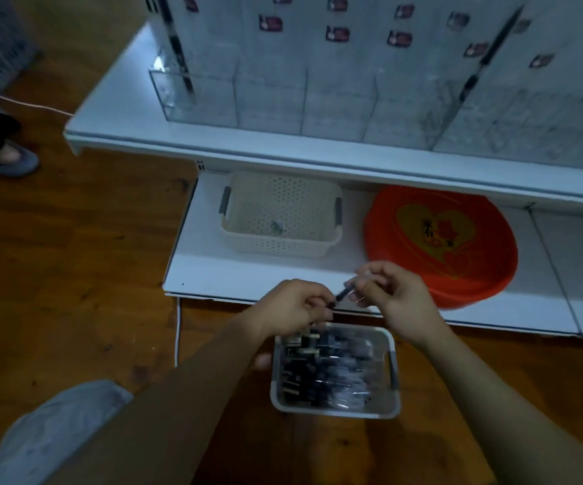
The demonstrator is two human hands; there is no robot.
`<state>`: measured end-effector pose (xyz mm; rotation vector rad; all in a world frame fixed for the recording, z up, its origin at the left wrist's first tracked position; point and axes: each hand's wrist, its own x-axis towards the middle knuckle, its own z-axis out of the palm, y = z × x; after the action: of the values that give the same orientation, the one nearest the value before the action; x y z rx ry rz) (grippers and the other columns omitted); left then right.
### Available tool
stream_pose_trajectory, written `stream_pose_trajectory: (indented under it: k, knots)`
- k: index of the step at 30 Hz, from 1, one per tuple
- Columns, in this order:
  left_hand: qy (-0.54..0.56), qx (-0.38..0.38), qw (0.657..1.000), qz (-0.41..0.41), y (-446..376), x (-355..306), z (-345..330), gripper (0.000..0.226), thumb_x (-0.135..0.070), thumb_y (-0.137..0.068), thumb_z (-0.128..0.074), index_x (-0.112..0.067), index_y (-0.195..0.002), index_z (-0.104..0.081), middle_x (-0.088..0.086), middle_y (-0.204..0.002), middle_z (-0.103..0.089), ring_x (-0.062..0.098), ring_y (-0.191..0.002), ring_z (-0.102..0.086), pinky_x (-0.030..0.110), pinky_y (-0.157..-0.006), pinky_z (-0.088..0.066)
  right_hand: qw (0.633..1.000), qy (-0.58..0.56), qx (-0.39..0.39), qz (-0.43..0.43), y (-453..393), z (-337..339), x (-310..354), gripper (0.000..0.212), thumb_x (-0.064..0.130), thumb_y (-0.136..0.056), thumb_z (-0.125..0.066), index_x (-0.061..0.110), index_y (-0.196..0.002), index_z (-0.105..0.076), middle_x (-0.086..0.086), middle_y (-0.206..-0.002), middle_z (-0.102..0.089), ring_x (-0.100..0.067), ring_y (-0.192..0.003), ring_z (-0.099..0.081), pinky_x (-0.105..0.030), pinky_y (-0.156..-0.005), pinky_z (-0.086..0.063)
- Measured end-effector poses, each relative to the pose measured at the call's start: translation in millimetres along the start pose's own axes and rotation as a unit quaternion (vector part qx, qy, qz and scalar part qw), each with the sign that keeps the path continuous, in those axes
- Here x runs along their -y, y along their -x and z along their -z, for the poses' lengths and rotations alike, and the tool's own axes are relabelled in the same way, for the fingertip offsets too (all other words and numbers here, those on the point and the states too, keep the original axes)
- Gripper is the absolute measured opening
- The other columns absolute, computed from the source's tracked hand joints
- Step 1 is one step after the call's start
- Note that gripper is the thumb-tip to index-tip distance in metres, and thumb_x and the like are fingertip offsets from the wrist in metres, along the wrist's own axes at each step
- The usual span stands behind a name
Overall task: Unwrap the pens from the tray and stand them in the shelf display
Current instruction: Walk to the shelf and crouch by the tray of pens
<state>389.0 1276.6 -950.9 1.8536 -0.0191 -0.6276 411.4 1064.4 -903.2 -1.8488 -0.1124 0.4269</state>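
Pens (332, 372), dark-barrelled and in clear wrappers, fill a grey tray (394, 376) on a brown wooden floor (73, 274), just in front of a white shelf unit (213, 271). On the upper shelf stands a clear display (269, 99) divided into compartments, with small dark red labels (271, 23) behind it, too blurred to read. On the low shelf sit a cream perforated basket (283, 246) and, to its right, a round red tray (479, 274) printed with a yellow heart; its writing is unreadable. Above the grey tray, both hands work on one pen (345, 293): the left hand (293, 306) pinches its dark lower end, and the right hand (391, 292) pinches the wrapper at the upper end. A slippered foot (6, 159) shows far left, and a pale-trousered knee (55, 428) at the bottom left.
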Motion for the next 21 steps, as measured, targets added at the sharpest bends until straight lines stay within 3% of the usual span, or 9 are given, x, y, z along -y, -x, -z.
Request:
stream_pose_trajectory:
  k: [4,7,10,13,15,17,19,21]
  knots:
    - [0.076,0.069,0.994,-0.042,13.2,-51.1,35.1,0.015,-0.006,-0.097,-0.063,-0.014,-0.109,-0.065,0.013,-0.101,-0.076,0.031,-0.099,-0.072,0.043,-0.094,-0.055,0.996,0.024,-0.020,0.078,-3.0,6.5,66.4,0.015,0.003,-0.094,-0.066,0.012,-0.106,-0.065,-0.012,-0.088,-0.074,-0.021,-0.075,-0.074,-0.026,-0.069,-0.057]
    - [0.088,0.094,0.988,-0.080,19.8,-80.5,52.1,0.011,-0.006,-0.099,-0.059,-0.009,-0.109,-0.059,0.017,-0.106,-0.075,0.029,-0.100,-0.072,0.045,-0.094,-0.055,0.989,0.016,-0.023,0.147,-9.0,6.6,106.7,0.018,0.001,-0.092,-0.068,0.013,-0.106,-0.067,-0.014,-0.087,-0.073,-0.018,-0.069,-0.072,-0.021,-0.067,-0.055]
    - [0.077,0.099,0.988,-0.094,18.1,-103.0,62.5,0.019,-0.008,-0.100,-0.056,0.005,-0.114,-0.059,0.018,-0.109,-0.074,0.023,-0.098,-0.072,0.035,-0.089,-0.057,0.977,-0.017,-0.046,0.209,-12.7,5.1,124.5,0.020,0.000,-0.090,-0.069,0.016,-0.102,-0.069,-0.004,-0.079,-0.073,-0.013,-0.062,-0.067,-0.018,-0.064,-0.053]
    - [0.069,0.101,0.985,-0.123,20.3,-121.3,65.6,0.022,-0.011,-0.101,-0.055,0.003,-0.116,-0.063,0.018,-0.111,-0.073,0.024,-0.104,-0.071,0.032,-0.089,-0.057,0.965,-0.022,-0.050,0.257,-17.9,7.0,132.8,0.015,0.004,-0.090,-0.071,0.016,-0.099,-0.070,0.000,-0.075,-0.071,-0.014,-0.057,-0.065,-0.021,-0.060,-0.053]
    - [0.062,0.089,0.985,-0.133,24.8,-126.9,65.1,0.020,-0.011,-0.102,-0.053,-0.001,-0.114,-0.065,0.018,-0.110,-0.073,0.028,-0.107,-0.070,0.034,-0.092,-0.057,0.962,-0.019,-0.032,0.271,-21.8,12.1,137.6,0.013,0.006,-0.089,-0.072,0.013,-0.101,-0.070,-0.003,-0.075,-0.072,-0.017,-0.056,-0.066,-0.026,-0.058,-0.055]
    - [0.056,0.062,0.986,-0.146,31.7,-128.4,63.7,0.024,-0.009,-0.102,-0.052,0.007,-0.116,-0.063,0.018,-0.109,-0.073,0.030,-0.107,-0.070,0.037,-0.093,-0.057,0.961,-0.014,0.007,0.275,-21.4,18.6,141.4,0.021,0.006,-0.089,-0.072,0.010,-0.109,-0.071,-0.009,-0.087,-0.075,-0.020,-0.064,-0.070,-0.027,-0.062,-0.059]
    - [0.047,0.026,0.985,-0.165,39.8,-129.3,62.6,0.027,-0.009,-0.102,-0.050,0.013,-0.115,-0.061,0.014,-0.105,-0.075,0.027,-0.103,-0.072,0.035,-0.091,-0.058,0.960,-0.002,0.039,0.277,-20.3,21.7,143.6,0.027,0.005,-0.088,-0.073,0.012,-0.114,-0.070,-0.011,-0.097,-0.075,-0.022,-0.078,-0.074,-0.028,-0.071,-0.061]
    - [0.046,-0.004,0.983,-0.176,52.2,-134.8,58.5,0.024,-0.010,-0.103,-0.049,0.007,-0.110,-0.064,0.010,-0.100,-0.075,0.023,-0.098,-0.072,0.032,-0.087,-0.058,0.960,-0.007,0.047,0.275,-19.2,20.9,143.5,0.026,0.003,-0.088,-0.073,0.019,-0.107,-0.070,-0.009,-0.094,-0.074,-0.020,-0.075,-0.074,-0.028,-0.066,-0.060]
